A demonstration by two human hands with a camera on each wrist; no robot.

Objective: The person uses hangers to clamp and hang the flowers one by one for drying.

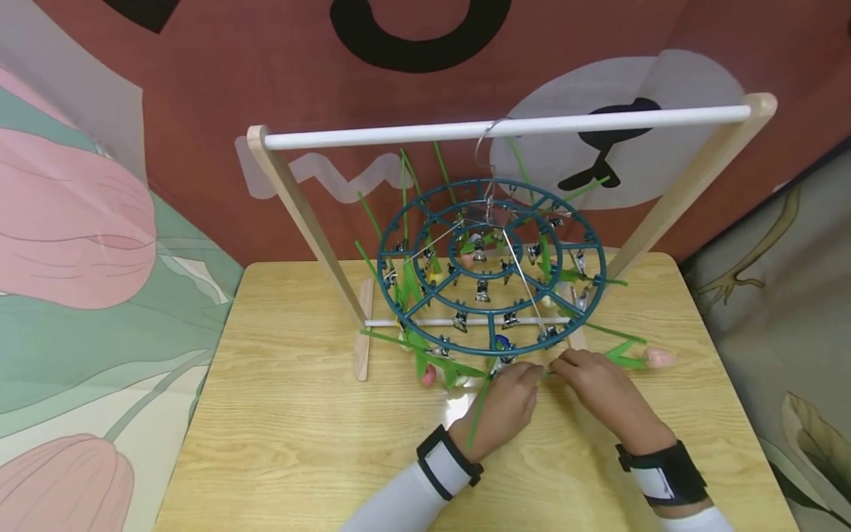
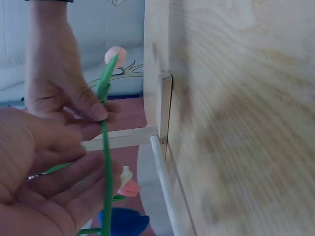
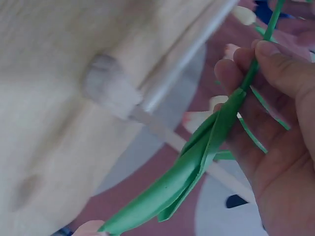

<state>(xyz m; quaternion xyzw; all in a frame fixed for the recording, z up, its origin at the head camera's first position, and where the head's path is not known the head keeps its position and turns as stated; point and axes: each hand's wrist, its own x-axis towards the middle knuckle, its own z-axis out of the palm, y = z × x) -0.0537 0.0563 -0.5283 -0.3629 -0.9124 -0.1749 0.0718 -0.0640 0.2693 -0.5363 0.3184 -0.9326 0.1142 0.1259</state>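
My right hand (image 1: 598, 388) pinches the green stem of an artificial pink tulip (image 1: 658, 358) between thumb and fingers, and its folded green leaves (image 3: 206, 142) point away to the right. The left hand (image 1: 501, 410) is beside it under the hanger's near rim, its fingers extended, with the stem (image 2: 107, 162) running across the fingertips in the left wrist view. Above both hands hangs a round teal drying hanger (image 1: 492, 343) ringed with metal clips (image 1: 482, 290). A blue tulip (image 2: 125, 221) is close to the left fingers.
A wooden rack with a white top bar (image 1: 399, 134) carries the hanger by its hook (image 1: 480, 148). Several other tulips hang among the clips, including a dark pink one (image 1: 428, 375). The lower white bar (image 1: 432, 322) crosses above the wooden table (image 1: 279, 428).
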